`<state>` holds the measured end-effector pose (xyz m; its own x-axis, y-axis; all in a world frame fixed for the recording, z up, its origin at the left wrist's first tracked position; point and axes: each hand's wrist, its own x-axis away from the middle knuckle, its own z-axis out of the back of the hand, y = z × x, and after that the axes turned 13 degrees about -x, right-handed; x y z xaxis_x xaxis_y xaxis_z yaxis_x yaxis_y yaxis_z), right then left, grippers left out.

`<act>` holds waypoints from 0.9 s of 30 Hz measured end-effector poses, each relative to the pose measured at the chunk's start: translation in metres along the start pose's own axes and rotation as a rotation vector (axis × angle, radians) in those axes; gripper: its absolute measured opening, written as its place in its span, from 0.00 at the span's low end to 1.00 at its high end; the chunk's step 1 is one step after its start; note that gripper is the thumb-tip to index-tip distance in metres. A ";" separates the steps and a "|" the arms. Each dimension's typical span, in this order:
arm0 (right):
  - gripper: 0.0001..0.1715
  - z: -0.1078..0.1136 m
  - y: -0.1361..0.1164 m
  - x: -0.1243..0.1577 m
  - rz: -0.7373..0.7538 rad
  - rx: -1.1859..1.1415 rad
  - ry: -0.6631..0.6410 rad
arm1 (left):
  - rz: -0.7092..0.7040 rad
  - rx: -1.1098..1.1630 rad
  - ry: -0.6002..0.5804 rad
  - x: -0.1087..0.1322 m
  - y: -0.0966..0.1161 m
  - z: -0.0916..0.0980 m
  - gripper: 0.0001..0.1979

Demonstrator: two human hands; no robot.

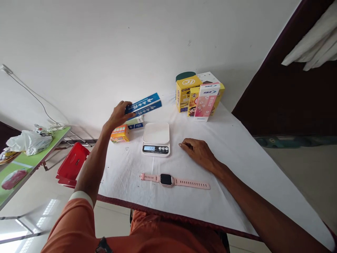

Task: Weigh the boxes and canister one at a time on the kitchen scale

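Note:
My left hand grips one end of a long blue toothpaste box, raised over the back left of the table and tilted up to the right. Under it lie a white-and-blue box and an orange box. A white kitchen scale with a bare platform stands between my hands; its display appears to read 115. My right hand rests on the cloth right of the scale, fingers curled in with nothing visible in them. A pink smartwatch lies flat in front of the scale.
At the back right stand a yellow box, a pink-and-white box and other cartons, near the wall. Red stools and a green table with a plastic bag are off to the left.

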<state>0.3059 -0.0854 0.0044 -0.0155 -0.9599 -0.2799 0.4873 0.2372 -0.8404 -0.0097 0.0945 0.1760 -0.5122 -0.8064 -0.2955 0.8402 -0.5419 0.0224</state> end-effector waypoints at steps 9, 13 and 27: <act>0.18 0.000 0.000 -0.001 0.010 0.004 0.013 | 0.227 -0.108 -0.223 -0.042 -0.069 -0.024 0.26; 0.18 -0.001 0.001 -0.002 0.015 0.020 0.013 | 0.216 -0.121 -0.314 -0.044 -0.077 -0.023 0.31; 0.16 -0.003 0.001 -0.005 -0.015 0.022 0.004 | 0.187 -0.216 -0.326 -0.072 0.001 -0.002 0.34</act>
<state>0.3039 -0.0799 0.0041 -0.0262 -0.9626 -0.2696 0.5061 0.2198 -0.8340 0.0289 0.1525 0.1950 -0.3478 -0.9375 0.0124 0.9242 -0.3450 -0.1641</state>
